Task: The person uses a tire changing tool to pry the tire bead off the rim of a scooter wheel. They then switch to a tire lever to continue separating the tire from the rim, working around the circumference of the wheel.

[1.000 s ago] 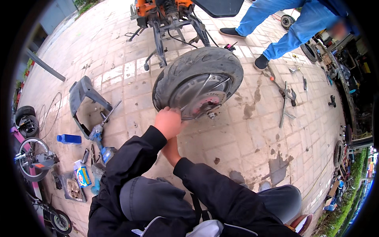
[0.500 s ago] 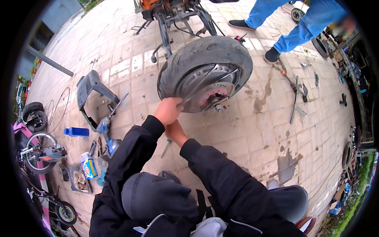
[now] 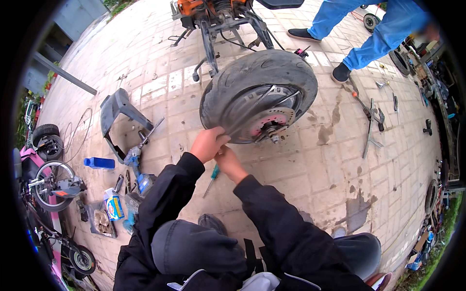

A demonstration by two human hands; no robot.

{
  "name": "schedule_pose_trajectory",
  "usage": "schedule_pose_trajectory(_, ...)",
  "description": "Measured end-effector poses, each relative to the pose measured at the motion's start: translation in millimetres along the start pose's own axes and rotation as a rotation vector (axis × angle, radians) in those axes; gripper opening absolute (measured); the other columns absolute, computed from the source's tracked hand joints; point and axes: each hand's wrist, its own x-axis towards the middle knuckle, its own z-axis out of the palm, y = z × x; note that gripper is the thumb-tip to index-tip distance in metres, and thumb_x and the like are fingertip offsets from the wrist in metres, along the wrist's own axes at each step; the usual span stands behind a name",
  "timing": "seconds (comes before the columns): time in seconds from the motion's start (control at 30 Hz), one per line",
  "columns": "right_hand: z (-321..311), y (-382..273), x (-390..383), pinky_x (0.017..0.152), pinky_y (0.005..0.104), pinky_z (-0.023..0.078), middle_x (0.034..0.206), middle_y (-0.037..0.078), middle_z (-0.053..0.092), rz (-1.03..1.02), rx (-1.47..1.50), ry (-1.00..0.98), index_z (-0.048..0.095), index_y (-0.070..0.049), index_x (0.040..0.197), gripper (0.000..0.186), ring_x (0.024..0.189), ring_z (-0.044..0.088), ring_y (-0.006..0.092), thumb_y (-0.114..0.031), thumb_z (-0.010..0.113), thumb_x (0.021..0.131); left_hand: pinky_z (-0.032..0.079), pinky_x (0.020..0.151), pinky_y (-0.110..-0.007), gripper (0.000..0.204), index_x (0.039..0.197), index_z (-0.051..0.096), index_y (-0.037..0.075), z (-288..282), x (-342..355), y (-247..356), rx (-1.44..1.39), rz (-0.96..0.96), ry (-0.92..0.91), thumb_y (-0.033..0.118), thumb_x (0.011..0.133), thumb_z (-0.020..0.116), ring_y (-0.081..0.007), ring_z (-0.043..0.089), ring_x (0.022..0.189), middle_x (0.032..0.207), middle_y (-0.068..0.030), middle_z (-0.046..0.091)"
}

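A wide black tyre [image 3: 262,68] on a wheel stands in front of me, its brake disc [image 3: 276,119] and axle end [image 3: 274,138] facing me. At the tyre's lower left edge my left hand [image 3: 208,144] is closed, fingertips pinched together. My right hand [image 3: 229,162] is just below and right of it, with bent fingers meeting the left fingertips. Whatever they pinch is too small or hidden to name. A green-handled screwdriver [image 3: 211,178] lies on the paving below my hands.
An orange-and-black vehicle frame [image 3: 218,22] rises behind the tyre. Left lie a grey plastic fender [image 3: 121,114], a blue power tool [image 3: 138,167], a blue bottle [image 3: 99,163]. Hand tools, including a hammer [image 3: 380,120], lie right. A person in blue trousers [image 3: 374,41] stands far right.
My right hand has moved a little right, away from under the left, and more of the screwdriver's handle shows. The whole view has shifted slightly.
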Motion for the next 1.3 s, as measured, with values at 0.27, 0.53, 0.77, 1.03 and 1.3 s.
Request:
schedule_pose_trajectory(0.27, -38, -74, -17, 0.077, 0.0314, 0.039, 0.091, -0.001, 0.061, 0.174, 0.714, 0.206, 0.062, -0.005, 0.099, 0.020, 0.086, 0.051, 0.0107, -0.024, 0.060, 0.092, 0.049, 0.066, -0.037, 0.018, 0.098, 0.065, 0.000, 38, -29, -33, -0.227, -0.052, 0.243, 0.015, 0.089, 0.062, -0.0332, 0.063, 0.074, 0.082, -0.0180, 0.065)
schedule_pose_trajectory(0.53, -24, -81, -1, 0.058, 0.0351, 0.042, 0.064, 0.012, 0.057, -0.045, 0.042, 0.548, 0.057, 0.008, 0.074, 0.035, 0.058, 0.051, 0.0179, -0.023, 0.065, 0.088, 0.050, 0.069, -0.035, 0.017, 0.098, 0.066, -0.001, 44, -38, -55, -0.233, -0.021, 0.327, 0.014, 0.088, 0.064, -0.0304, 0.064, 0.076, 0.085, -0.0180, 0.066)
schedule_pose_trajectory(0.77, -17, -127, -11, 0.054, 0.0349, 0.041, 0.059, 0.010, 0.057, 0.005, 0.191, 0.517, 0.054, 0.008, 0.066, 0.024, 0.054, 0.050, 0.0161, -0.011, 0.056, 0.081, 0.048, 0.062, -0.030, 0.016, 0.101, 0.065, -0.001, 43, -39, -70, -0.210, 0.050, 0.364, 0.009, 0.092, 0.059, -0.0152, 0.058, 0.065, 0.076, -0.0104, 0.064)
schedule_pose_trajectory(1.03, -60, -161, -56, 0.043, 0.0287, 0.037, 0.060, 0.008, 0.058, 0.229, 0.564, 0.322, 0.057, -0.004, 0.062, 0.037, 0.043, 0.049, 0.0171, -0.029, 0.057, 0.089, 0.048, 0.063, -0.037, 0.025, 0.090, 0.069, 0.000, 53, -29, -54, -0.251, -0.081, 0.225, 0.024, 0.087, 0.066, -0.0333, 0.062, 0.066, 0.074, -0.0189, 0.064)
schedule_pose_trajectory(1.3, -128, -142, -60, 0.044, 0.0282, 0.032, 0.060, 0.000, 0.040, 0.299, 1.096, 0.430, 0.052, -0.004, 0.087, 0.033, 0.046, 0.037, 0.0137, -0.035, 0.049, 0.097, 0.046, 0.064, -0.046, 0.034, 0.085, 0.068, 0.000, 67, -4, -46, 0.000, -0.115, 0.032, 0.034, 0.085, 0.065, -0.0421, 0.058, 0.073, 0.079, -0.0242, 0.062)
